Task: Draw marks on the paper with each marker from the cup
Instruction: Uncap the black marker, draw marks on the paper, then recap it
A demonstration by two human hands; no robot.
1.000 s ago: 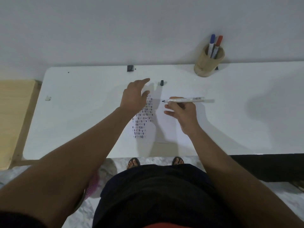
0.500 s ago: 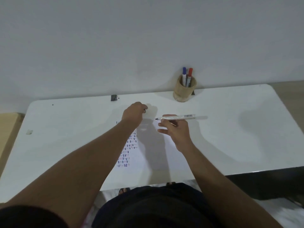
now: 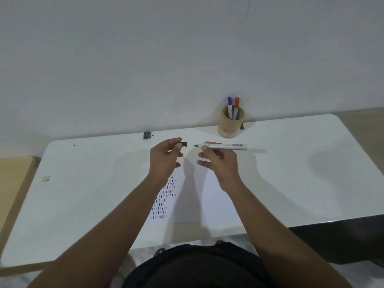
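Observation:
My right hand (image 3: 220, 163) holds a white marker (image 3: 226, 146) level above the table, its dark tip pointing left. My left hand (image 3: 164, 159) pinches the small dark marker cap (image 3: 184, 144) between thumb and forefinger, a short gap from the tip. Below both hands lies the white paper (image 3: 193, 200), with rows of short blue, red and dark marks (image 3: 163, 200) down its left part, partly hidden by my left forearm. A wooden cup (image 3: 229, 125) at the table's back holds a blue-capped marker (image 3: 229, 104) and a red-capped marker (image 3: 236, 106).
The white table (image 3: 301, 183) stands against a plain wall. A small dark block (image 3: 147, 135) sits at the back edge, and a scrap (image 3: 45, 178) lies at the left. A wooden surface (image 3: 12, 183) adjoins the table's left side.
My left hand reached the cap lying on the table, closed on it and lifted it toward the marker tip. The camera tilted up, so the table sits lower in view.

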